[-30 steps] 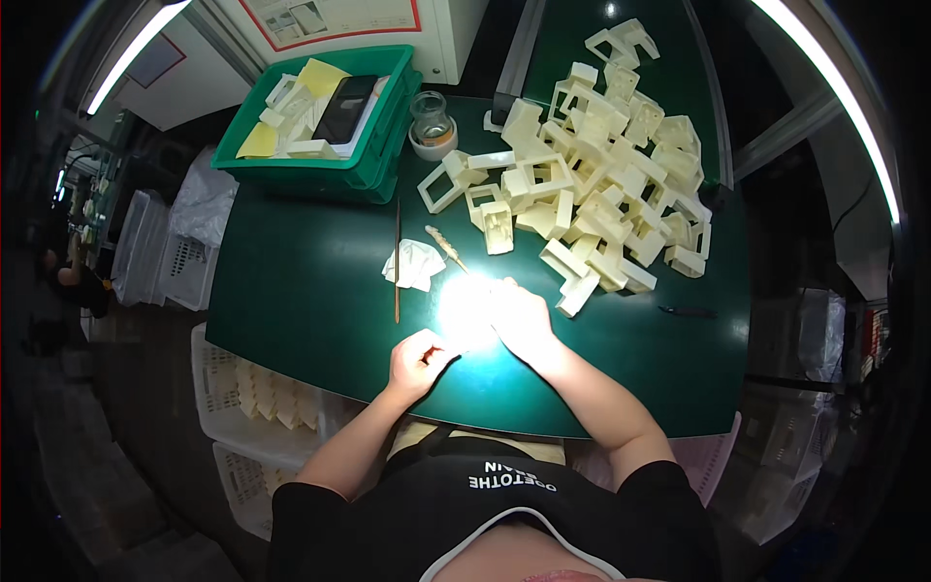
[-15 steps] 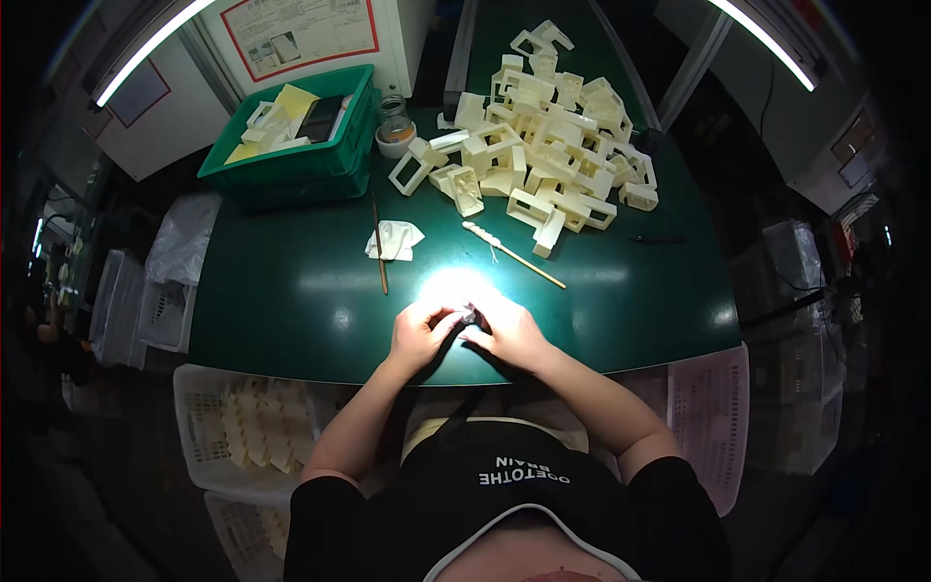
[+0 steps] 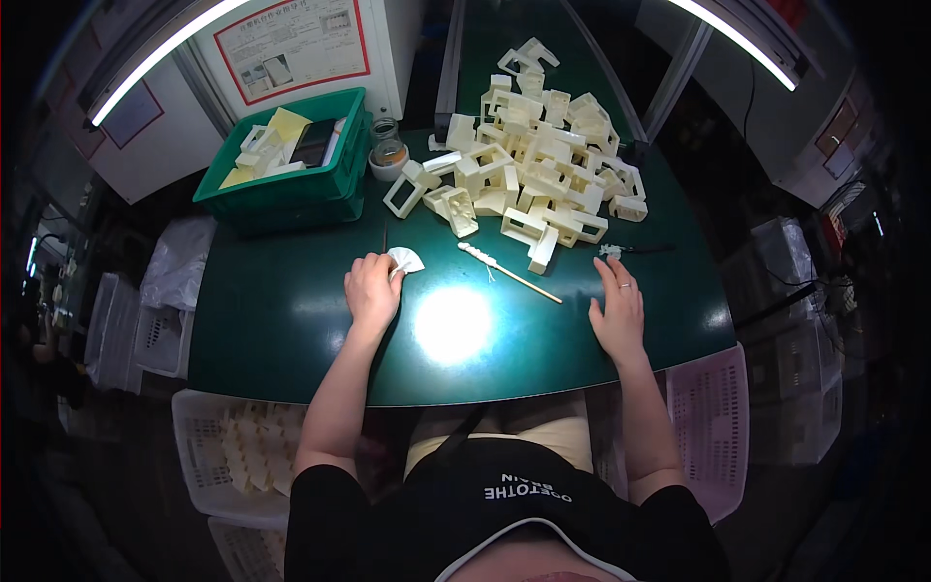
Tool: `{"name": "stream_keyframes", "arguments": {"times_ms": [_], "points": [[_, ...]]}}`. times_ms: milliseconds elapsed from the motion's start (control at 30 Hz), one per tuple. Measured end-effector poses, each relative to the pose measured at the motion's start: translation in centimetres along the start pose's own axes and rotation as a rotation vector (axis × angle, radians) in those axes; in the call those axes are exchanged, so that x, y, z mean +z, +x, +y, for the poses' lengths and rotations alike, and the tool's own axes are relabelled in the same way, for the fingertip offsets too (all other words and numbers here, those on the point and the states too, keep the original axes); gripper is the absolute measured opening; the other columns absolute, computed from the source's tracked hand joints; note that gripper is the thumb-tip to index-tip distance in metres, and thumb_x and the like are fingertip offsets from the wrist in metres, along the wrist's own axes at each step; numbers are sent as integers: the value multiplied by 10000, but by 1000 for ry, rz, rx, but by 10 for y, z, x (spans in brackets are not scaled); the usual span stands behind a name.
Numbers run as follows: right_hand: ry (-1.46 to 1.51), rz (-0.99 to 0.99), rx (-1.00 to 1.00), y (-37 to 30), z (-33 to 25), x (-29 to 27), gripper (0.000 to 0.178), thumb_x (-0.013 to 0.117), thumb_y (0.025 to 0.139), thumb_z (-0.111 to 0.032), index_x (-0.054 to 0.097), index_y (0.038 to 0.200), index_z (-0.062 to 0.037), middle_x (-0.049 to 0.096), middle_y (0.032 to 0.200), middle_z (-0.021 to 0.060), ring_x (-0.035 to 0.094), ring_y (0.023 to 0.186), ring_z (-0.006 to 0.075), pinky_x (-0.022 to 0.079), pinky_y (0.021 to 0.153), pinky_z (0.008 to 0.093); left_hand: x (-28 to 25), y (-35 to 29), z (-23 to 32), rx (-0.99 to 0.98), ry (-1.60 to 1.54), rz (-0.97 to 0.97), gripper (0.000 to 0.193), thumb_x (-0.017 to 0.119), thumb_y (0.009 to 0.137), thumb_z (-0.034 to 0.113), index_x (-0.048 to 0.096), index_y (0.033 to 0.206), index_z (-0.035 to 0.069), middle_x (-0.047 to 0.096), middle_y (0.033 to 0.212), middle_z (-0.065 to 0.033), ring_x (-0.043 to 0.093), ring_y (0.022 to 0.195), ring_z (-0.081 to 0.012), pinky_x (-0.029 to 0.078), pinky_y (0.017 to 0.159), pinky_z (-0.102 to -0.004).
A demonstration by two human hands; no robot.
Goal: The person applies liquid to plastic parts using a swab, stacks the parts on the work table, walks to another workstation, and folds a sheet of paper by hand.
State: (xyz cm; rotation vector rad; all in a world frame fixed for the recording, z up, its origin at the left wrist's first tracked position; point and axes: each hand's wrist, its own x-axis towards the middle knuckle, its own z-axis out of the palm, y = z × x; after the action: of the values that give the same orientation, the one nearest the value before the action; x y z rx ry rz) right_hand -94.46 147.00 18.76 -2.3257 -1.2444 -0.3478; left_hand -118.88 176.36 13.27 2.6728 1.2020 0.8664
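A small white fan-shaped piece (image 3: 404, 259), thin and folded like cloth or paper, lies on the smooth dark green tabletop (image 3: 281, 320), left of centre. The left hand (image 3: 372, 290) rests palm down just beside it, fingertips touching its near edge, fingers loosely curled. The right hand (image 3: 617, 310) lies flat on the table toward the right, fingers spread, holding nothing. Between the hands, farther back, lies a slim pale stick with a ridged white handle (image 3: 506, 272). Beyond it sits a heap of cream blocky plastic frames (image 3: 533, 165). A green plastic bin (image 3: 291, 184) stands far left.
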Motion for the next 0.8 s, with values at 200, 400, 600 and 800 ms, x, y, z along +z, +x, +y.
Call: {"name": "stream_keyframes", "arguments": {"times_ms": [200, 400, 600, 800], "points": [[451, -211, -305, 6, -66, 46, 408, 703, 789, -118, 611, 1185, -91, 594, 1224, 128, 565, 1138, 334, 469, 958, 423, -7, -31, 22, -339, -1106, -298, 121, 707, 902, 127, 666, 925, 15, 664, 814, 10, 582, 723, -52, 450, 665, -209], [567, -364, -400, 32, -110, 93, 322, 609, 887, -139, 624, 1206, -95, 622, 1181, 124, 582, 1133, 314, 465, 987, 414, -12, -55, 40, -640, -1652, -359, 107, 607, 963, 98, 639, 1016, 11, 639, 855, -5, 557, 733, -44, 417, 661, -173], [375, -445, -349, 20, -145, 114, 265, 568, 918, -255, 639, 1067, -47, 605, 951, 173, 589, 919, 324, 478, 809, 440, -32, -44, 38, -722, -1715, -25, 204, 523, 1026, 182, 602, 1097, 7, 668, 1023, -64, 640, 916, -124, 526, 837, -282], [439, -332, -386, -2, -78, 74, 202, 615, 788, -71, 628, 989, -72, 578, 880, 97, 583, 845, 276, 464, 736, 382, -44, -63, 37, -715, -1627, -232, 121, 557, 996, 104, 595, 1068, 14, 662, 950, -42, 623, 835, -82, 497, 756, -230]]}}
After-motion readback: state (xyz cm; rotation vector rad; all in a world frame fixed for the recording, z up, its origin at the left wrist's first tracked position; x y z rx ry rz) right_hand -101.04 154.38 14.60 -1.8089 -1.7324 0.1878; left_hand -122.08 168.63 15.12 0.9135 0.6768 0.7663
